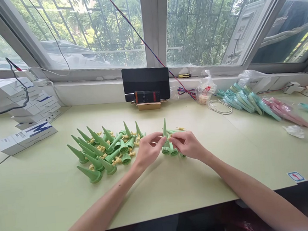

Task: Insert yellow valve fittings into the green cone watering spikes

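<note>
Upright between my fingers stands a green cone-shaped plastic spike (165,127), gripped near its lower part by my left hand (149,150). My right hand (190,146) is closed in a pinch against the spike's side, where a bit of a small yellow plastic piece (170,137) shows at the fingertips. Several more green spikes lie just under and behind the hands; a round open end (173,152) faces me. To the left is a heap of green spikes (93,162), many with yellow valve-like pieces (116,161) attached or beside them.
A phone (147,96) leans before a dark tablet (145,78) at the back. White boxes (27,138) are stacked left. Light-blue (238,98) and pink plastic pieces (284,110) lie right, near a white cable (220,108) and plastic bag (205,88). The table's edge (204,210) runs in front.
</note>
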Demonstrator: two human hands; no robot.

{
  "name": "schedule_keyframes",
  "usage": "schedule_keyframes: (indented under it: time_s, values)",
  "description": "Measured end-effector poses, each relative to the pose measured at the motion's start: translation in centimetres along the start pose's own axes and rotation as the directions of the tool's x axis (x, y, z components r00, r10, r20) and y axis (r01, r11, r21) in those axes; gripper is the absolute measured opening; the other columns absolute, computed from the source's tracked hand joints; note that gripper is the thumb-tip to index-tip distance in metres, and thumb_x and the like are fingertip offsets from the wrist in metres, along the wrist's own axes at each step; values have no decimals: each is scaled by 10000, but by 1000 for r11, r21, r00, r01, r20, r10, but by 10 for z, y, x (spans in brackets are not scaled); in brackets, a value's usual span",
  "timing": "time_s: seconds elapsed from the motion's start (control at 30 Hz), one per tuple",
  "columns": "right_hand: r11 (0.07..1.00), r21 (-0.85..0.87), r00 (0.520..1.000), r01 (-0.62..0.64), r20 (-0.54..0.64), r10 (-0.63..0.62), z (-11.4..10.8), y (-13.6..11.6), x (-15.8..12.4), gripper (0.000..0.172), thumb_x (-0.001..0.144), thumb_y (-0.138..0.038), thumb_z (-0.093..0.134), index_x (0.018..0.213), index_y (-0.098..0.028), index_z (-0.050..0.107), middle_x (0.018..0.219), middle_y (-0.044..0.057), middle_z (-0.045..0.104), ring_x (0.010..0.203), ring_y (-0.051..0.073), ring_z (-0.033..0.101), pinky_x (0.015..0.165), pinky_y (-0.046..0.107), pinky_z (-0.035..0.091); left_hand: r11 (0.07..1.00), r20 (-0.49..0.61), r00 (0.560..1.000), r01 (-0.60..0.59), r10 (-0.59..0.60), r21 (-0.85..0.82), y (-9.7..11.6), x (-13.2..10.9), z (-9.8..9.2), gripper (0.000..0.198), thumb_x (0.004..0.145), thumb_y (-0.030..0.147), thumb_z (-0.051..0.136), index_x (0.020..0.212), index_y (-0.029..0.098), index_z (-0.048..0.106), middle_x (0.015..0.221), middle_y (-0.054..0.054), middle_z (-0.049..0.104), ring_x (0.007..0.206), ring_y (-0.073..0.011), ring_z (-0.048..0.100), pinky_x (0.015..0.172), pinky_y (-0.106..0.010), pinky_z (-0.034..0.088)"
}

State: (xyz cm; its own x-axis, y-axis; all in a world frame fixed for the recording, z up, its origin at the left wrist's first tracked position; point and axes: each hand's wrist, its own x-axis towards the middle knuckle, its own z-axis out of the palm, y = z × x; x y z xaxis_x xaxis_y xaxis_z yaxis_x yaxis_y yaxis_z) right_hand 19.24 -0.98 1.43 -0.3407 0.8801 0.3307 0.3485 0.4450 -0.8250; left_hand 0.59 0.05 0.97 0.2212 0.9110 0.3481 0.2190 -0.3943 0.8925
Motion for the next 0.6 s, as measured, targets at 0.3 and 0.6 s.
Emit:
schedule_keyframes:
  time_s: [0.3, 0.6]
  values:
    - [937, -238, 962, 255, -36, -271, 3, 13, 2, 370, 979, -268, 455, 618, -202, 403, 572, -22, 421, 551, 122, 342, 532, 264, 282, 976, 97, 982, 174, -162, -129, 13, 1, -4, 277, 837, 409, 653, 728, 155, 649, 520, 45, 430, 460, -67, 370, 431, -207, 317]
    - [969, -175, 981, 172, -63, -186, 5, 12, 1, 358, 942, -225, 462, 604, -198, 350, 569, -32, 361, 546, 111, 291, 515, 257, 253, 985, 89, 990, 118, -107, -126, 6, 0, -2, 226, 859, 380, 649, 850, 157, 681, 625, 15, 543, 499, -65, 400, 448, -190, 324]
